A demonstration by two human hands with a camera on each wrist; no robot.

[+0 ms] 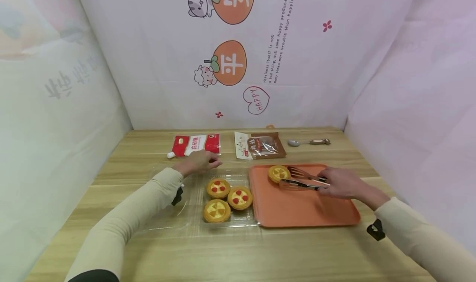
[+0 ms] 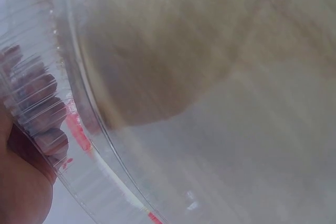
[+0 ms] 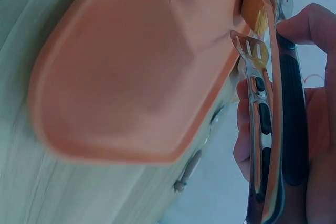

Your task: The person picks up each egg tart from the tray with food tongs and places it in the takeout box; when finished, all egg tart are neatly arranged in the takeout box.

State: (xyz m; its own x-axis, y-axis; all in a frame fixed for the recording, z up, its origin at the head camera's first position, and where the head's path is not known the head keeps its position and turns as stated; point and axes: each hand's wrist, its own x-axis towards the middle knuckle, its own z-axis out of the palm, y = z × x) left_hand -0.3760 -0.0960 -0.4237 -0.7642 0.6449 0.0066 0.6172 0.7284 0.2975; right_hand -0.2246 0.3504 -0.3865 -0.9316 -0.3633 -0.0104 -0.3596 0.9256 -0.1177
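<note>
My left hand (image 1: pixel 198 162) grips the back edge of a clear plastic box (image 1: pixel 238 223); in the left wrist view, curled fingers (image 2: pixel 44 108) show through its ribbed wall. Several tarts sit in the box, two with red pieces (image 1: pixel 218 188) (image 1: pixel 239 198) and one plain yellow (image 1: pixel 217 211). My right hand (image 1: pixel 342 183) holds metal tongs (image 1: pixel 303 186) with black grips, their arms spread. The slotted tips lie at the right side of a yellow tart (image 1: pixel 278 173) at the orange tray's (image 1: pixel 308 209) back left corner; contact with it cannot be told.
The box's clear lid (image 1: pixel 163 226) lies open to the left. Behind stand a red-and-white bag (image 1: pixel 197 145) with a white cap and a brown-and-white packet (image 1: pixel 265 145). A spoon (image 1: pixel 316 142) lies at the back right. Fabric walls enclose the wooden table (image 1: pixel 223 257).
</note>
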